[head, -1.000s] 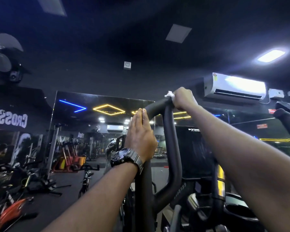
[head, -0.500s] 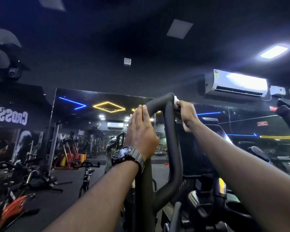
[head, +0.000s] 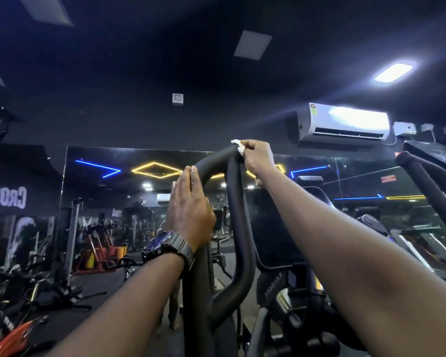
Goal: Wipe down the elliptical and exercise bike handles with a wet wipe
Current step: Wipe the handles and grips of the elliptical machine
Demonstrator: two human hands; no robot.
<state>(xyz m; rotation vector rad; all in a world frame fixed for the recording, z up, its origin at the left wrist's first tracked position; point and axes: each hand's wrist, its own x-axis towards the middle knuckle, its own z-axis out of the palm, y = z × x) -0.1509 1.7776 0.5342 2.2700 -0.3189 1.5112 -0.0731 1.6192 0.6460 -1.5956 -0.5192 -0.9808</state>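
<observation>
A black looped elliptical handle (head: 238, 215) rises in the centre of the view. My right hand (head: 256, 157) grips a white wet wipe (head: 238, 145) against the top bend of the loop, on its right side. Only small bits of the wipe show past my fingers. My left hand (head: 189, 212), with a dark wristwatch, lies flat with straight fingers against the left bar of the handle, lower down.
The elliptical's dark console (head: 276, 228) stands just right of the handle. A second black handle (head: 433, 186) slants at the far right. A mirror wall (head: 113, 202) ahead reflects gym machines. Exercise bikes (head: 23, 292) crowd the lower left. An air conditioner (head: 343, 123) hangs upper right.
My right hand with the wipe slid down the right side of the loop, then back up to its top bend. The left hand stayed in place on the left bar.
</observation>
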